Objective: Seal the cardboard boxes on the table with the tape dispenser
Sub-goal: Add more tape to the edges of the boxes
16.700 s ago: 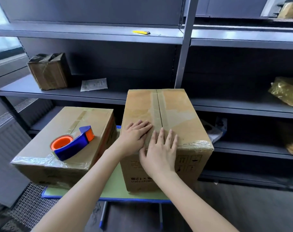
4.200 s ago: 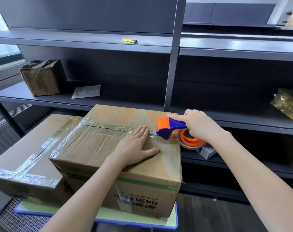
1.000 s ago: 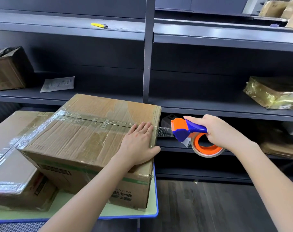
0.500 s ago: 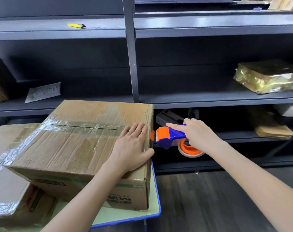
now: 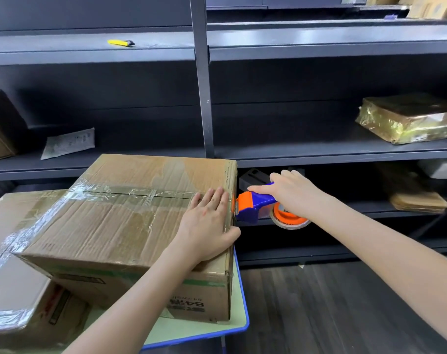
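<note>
Head view: left hand (image 5: 207, 226) is pressing flat at the right edge of the crinkly-taped cardboard box (image 5: 110, 226); right hand (image 5: 296, 195) is gripping the tape dispenser (image 5: 257, 201) against that side, over open floor (image 5: 345, 315).

table (image 5: 197, 329): pale green top, blue rim | on it: taped cardboard box (image 5: 115, 226), second box (image 5: 13, 277) at left

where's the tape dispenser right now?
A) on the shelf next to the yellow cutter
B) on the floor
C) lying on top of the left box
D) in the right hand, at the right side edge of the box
D: the right hand grips the tape dispenser against the right edge of the cardboard box, while the left hand lies flat on top.
</note>
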`<state>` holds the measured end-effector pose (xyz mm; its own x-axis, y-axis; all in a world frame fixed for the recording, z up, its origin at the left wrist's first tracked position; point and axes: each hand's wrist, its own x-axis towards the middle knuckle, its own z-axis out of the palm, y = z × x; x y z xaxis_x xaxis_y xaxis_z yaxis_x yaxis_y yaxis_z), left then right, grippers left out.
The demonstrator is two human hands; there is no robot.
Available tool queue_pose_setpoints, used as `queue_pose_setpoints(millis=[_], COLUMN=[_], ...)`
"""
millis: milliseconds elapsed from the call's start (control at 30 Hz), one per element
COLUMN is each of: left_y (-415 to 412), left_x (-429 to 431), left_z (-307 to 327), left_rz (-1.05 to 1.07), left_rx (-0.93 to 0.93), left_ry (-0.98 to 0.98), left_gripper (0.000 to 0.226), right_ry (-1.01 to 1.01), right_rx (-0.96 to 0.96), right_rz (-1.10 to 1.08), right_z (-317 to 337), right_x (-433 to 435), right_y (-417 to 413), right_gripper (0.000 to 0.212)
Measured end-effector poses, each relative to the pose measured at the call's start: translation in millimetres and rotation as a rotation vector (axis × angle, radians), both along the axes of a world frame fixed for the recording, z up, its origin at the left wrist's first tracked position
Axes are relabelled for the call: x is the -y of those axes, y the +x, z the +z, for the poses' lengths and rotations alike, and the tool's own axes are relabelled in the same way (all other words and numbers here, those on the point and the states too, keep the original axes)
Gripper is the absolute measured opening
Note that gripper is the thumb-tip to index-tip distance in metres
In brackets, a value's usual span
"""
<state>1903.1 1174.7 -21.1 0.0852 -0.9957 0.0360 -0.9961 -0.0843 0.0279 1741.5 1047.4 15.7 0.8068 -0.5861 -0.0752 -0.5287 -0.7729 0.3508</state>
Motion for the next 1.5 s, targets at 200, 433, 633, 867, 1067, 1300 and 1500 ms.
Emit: queue_pose_setpoints(millis=[200,433,633,867,1067,1300,1500], left_y=[-1,-2,-4,-21,-37,-13,43], left_x=[-1,-2,-3,12,17,5,-26], left_z=[4,6,7,26,17,29,29], left_rz=[-0.01,-0.016,-0.027,-0.014,0.073,0.007,0.035], left_rx=[-0.003,-0.005,0.011,0.24,0.292,-0.034,-0.467], left_ry=[0.026,0.037,0.059,0.132,0.238,0.104,-0.043], left_gripper=[0.087,0.086,0.081,0.047,0.054,0.052,0.039], right_ry=[-0.09,-0.276,-0.064,-0.076,-0.08,0.004,-0.032], right_rx=[-0.045,-0.275,-0.22,0.017,0.174,0.394,0.601], right_rz=[0.025,0.239,-0.017,-0.146,-0.312,-0.409,-0.325], right_z=[13,20,-48,-42,-24,1,20], right_x=[-10,-7,-15,-11,-16,-36,-58], right_y=[4,14,-6,-10,-19,-14,25], right_gripper=[0.052,0.048,0.053,0.062,0.072,0.076,0.076])
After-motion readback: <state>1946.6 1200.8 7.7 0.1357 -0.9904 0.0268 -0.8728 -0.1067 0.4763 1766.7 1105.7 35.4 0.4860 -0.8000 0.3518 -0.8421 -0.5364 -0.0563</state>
